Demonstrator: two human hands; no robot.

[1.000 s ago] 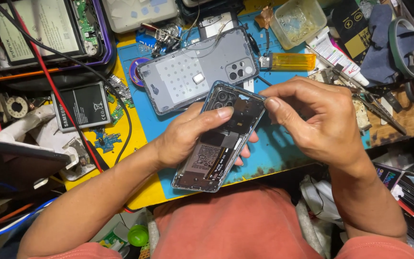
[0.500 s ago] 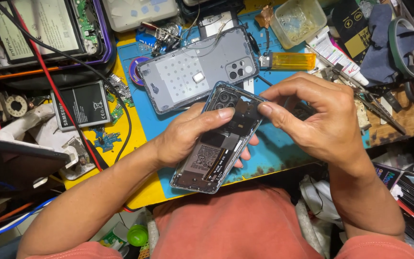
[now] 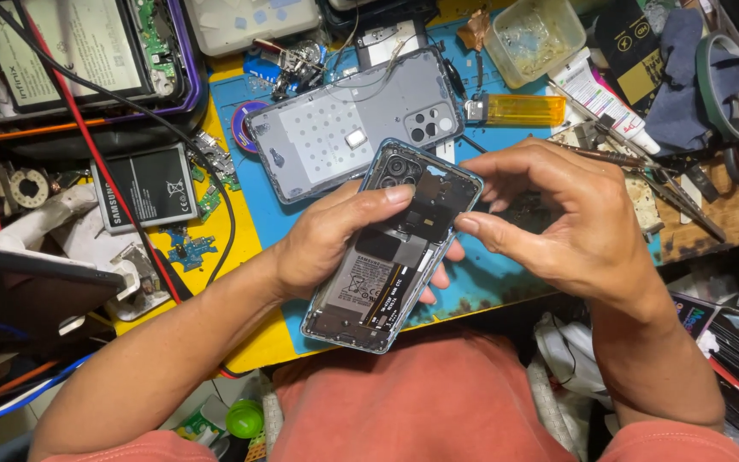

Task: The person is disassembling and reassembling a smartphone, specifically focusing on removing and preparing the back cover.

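While left hand point(image 3: 327, 244) grips the opened phone point(image 3: 391, 248), right hand point(image 3: 575, 222) perhaps pinches something hidden.

Opened phone point(image 3: 391, 257) left edge hidden by left hand point(image 3: 327, 235); right hand point(image 3: 570, 227) grip contents unclear.
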